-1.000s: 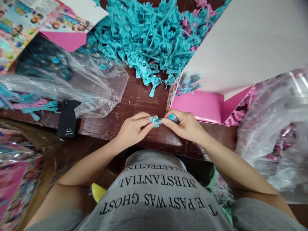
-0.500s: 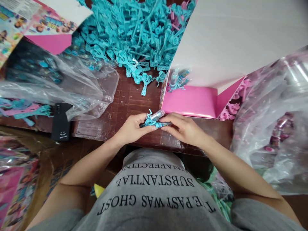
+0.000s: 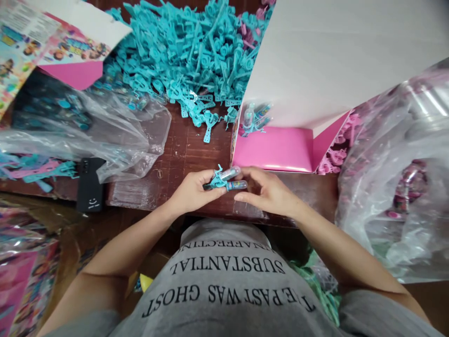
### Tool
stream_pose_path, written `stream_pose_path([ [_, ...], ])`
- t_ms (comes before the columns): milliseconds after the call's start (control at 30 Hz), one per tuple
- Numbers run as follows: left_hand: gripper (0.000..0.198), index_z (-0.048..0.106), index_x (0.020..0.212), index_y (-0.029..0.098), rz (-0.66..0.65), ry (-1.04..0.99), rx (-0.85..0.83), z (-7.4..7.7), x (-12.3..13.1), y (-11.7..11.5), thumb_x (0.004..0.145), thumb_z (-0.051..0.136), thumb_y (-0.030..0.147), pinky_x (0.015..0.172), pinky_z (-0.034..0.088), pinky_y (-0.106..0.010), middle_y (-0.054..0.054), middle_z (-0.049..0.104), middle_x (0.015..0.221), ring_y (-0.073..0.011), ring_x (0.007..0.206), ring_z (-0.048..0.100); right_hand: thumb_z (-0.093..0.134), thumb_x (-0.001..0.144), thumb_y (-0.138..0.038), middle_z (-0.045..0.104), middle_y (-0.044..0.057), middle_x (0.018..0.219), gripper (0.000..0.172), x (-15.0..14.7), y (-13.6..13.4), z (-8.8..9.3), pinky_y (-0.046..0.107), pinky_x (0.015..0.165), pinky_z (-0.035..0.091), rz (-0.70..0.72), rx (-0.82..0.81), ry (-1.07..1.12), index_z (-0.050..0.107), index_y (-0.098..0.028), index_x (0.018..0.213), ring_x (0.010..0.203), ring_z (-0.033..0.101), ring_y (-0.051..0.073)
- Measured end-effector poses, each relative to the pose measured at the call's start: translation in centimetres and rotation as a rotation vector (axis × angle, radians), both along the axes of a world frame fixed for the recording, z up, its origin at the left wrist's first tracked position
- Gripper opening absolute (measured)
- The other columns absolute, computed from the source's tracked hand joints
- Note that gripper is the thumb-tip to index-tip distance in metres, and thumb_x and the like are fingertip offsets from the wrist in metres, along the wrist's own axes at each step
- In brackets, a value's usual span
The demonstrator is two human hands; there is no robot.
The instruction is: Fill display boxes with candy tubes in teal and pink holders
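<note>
My left hand (image 3: 196, 191) is closed around a pair of small light-blue plastic toys with clear capped tubes (image 3: 229, 174). The tubes stick out toward the right, one above the other. My right hand (image 3: 268, 189) is just beside the tube ends, its thumb and fingers apart. Its fingertips are very near the upper tube; whether they touch it I cannot tell. Just beyond that hand lies an open box with a pink inside (image 3: 277, 147). A few similar blue toys with tubes (image 3: 254, 119) lean in its left corner.
A large pile of light-blue plastic parts (image 3: 196, 51) covers the back of the table. A clear bag of blue-capped tubes (image 3: 140, 131) and a black phone (image 3: 90, 185) are on the left. Pink parts (image 3: 336, 154) and another clear bag (image 3: 379, 187) are on the right.
My right hand has let go of the lower tube and spread its thumb away from its fingers. The toys stay in my left hand. The view has shifted slightly.
</note>
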State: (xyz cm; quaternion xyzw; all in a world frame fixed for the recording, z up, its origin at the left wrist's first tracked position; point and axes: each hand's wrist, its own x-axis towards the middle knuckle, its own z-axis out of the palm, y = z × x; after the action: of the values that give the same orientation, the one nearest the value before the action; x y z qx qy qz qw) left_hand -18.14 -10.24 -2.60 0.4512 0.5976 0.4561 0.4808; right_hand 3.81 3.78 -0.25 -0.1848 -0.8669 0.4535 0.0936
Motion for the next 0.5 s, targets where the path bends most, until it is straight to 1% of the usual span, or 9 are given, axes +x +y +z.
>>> stream_pose_path([
  [67,0.032,0.076,0.111,0.019,-0.061,-0.220,-0.100,0.0,0.0,0.5,0.082,0.083,0.030,0.058,0.049,-0.021,-0.003,0.079,0.091,-0.0115,0.068,0.066,0.076,0.095,-0.053,0.063,0.016,0.147,0.073,0.5,0.8,0.9,0.039,0.082,0.064,0.018,0.222,0.057,0.049,-0.025,0.157,0.103,0.072,0.023],
  [133,0.042,0.072,0.120,0.020,-0.175,-0.434,-0.230,0.3,0.5,0.8,0.081,0.084,0.031,0.043,0.034,-0.019,-0.004,0.079,0.087,-0.0077,0.052,0.054,0.070,0.101,-0.038,0.054,0.015,0.159,0.060,0.7,1.6,1.8,0.049,0.102,0.061,0.113,0.451,0.121,0.050,-0.029,0.157,0.131,0.063,0.029],
  [167,0.046,0.071,0.123,0.020,-0.240,-0.514,-0.278,0.5,0.8,0.9,0.081,0.085,0.033,0.039,0.028,-0.019,-0.004,0.078,0.084,-0.0066,0.046,0.048,0.065,0.103,-0.030,0.055,0.012,0.160,0.050,0.7,1.9,2.2,0.052,0.108,0.057,0.197,0.522,0.148,0.055,-0.031,0.152,0.139,0.058,0.029],
  [200,0.049,0.070,0.126,0.019,-0.305,-0.567,-0.300,0.7,1.1,1.0,0.082,0.085,0.036,0.038,0.026,-0.019,-0.005,0.078,0.082,-0.0064,0.044,0.046,0.061,0.104,-0.023,0.059,0.009,0.157,0.043,0.7,2.3,2.7,0.051,0.112,0.056,0.286,0.556,0.169,0.059,-0.031,0.147,0.142,0.056,0.028],
  [267,0.056,0.067,0.131,0.019,-0.375,-0.569,-0.234,1.3,1.2,1.4,0.084,0.085,0.042,0.042,0.039,-0.020,-0.008,0.080,0.090,-0.0089,0.052,0.056,0.058,0.105,-0.019,0.070,0.005,0.144,0.036,0.9,3.0,3.6,0.045,0.109,0.058,0.402,0.537,0.191,0.064,-0.029,0.139,0.134,0.063,0.023],
  [300,0.059,0.066,0.135,0.019,-0.344,-0.514,-0.151,1.5,0.9,1.9,0.086,0.084,0.045,0.051,0.050,-0.021,-0.010,0.080,0.100,-0.0119,0.064,0.066,0.058,0.106,-0.021,0.074,0.004,0.136,0.032,1.1,3.4,4.2,0.041,0.105,0.060,0.405,0.504,0.186,0.066,-0.027,0.137,0.127,0.068,0.021],
  [367,0.062,0.063,0.141,0.021,-0.131,-0.325,0.073,1.7,-0.1,3.9,0.091,0.079,0.054,0.080,0.063,-0.030,-0.014,0.076,0.125,-0.0204,0.100,0.075,0.061,0.107,-0.029,0.079,0.004,0.124,0.030,1.6,4.2,5.2,0.035,0.096,0.062,0.300,0.449,0.145,0.067,-0.026,0.136,0.111,0.074,0.018],
  [433,0.064,0.058,0.146,0.027,0.166,-0.112,0.299,1.3,-1.3,7.4,0.095,0.071,0.063,0.107,0.058,-0.043,-0.013,0.068,0.143,-0.0274,0.132,0.066,0.065,0.105,-0.040,0.080,0.004,0.118,0.033,1.8,4.9,6.0,0.034,0.086,0.064,0.103,0.463,0.074,0.069,-0.027,0.135,0.096,0.077,0.019],
  [500,0.066,0.054,0.149,0.031,0.303,0.012,0.440,0.2,-1.8,12.0,0.097,0.065,0.069,0.120,0.047,-0.051,-0.012,0.064,0.147,-0.0311,0.148,0.054,0.066,0.103,-0.050,0.081,0.005,0.113,0.037,1.7,5.5,6.6,0.035,0.079,0.063,-0.057,0.524,-0.009,0.072,-0.028,0.132,0.086,0.077,0.021],
])
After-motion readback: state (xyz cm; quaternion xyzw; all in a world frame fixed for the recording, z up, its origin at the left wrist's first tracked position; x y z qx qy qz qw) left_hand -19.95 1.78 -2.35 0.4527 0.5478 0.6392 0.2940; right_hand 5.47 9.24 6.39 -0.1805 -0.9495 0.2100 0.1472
